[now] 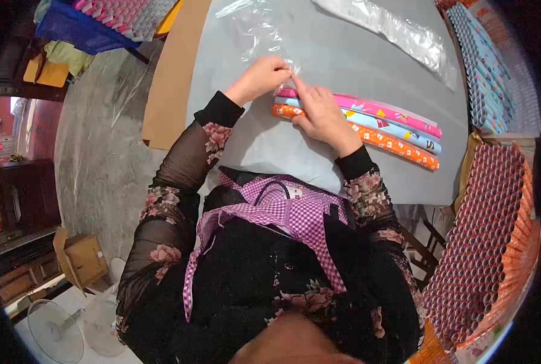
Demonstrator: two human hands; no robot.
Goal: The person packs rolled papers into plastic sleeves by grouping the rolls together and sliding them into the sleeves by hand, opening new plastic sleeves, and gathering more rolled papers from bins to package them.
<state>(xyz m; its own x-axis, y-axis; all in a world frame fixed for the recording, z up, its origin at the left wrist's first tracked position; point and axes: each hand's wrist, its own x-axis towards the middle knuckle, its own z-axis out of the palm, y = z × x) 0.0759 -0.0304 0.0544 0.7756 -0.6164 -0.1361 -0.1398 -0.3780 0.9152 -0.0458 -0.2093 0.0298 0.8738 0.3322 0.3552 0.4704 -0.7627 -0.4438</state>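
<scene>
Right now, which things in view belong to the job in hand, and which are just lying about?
In the job:
- pink roll, light-blue roll and orange roll, under the right hand
- clear plastic, at the left hand

Apparently lying about:
- fan
- cardboard box

This is looking like a packing workshop, perhaps inside a home: blue patterned rolls (478, 70) are massing at two o'clock, reddish rolls (478, 236) at four and pink rolls (114, 17) near eleven; clear plastic packaging (259, 39) is lying at twelve on a grey worktable (404, 185), and wooden furniture (23, 206) is standing at nine.
</scene>
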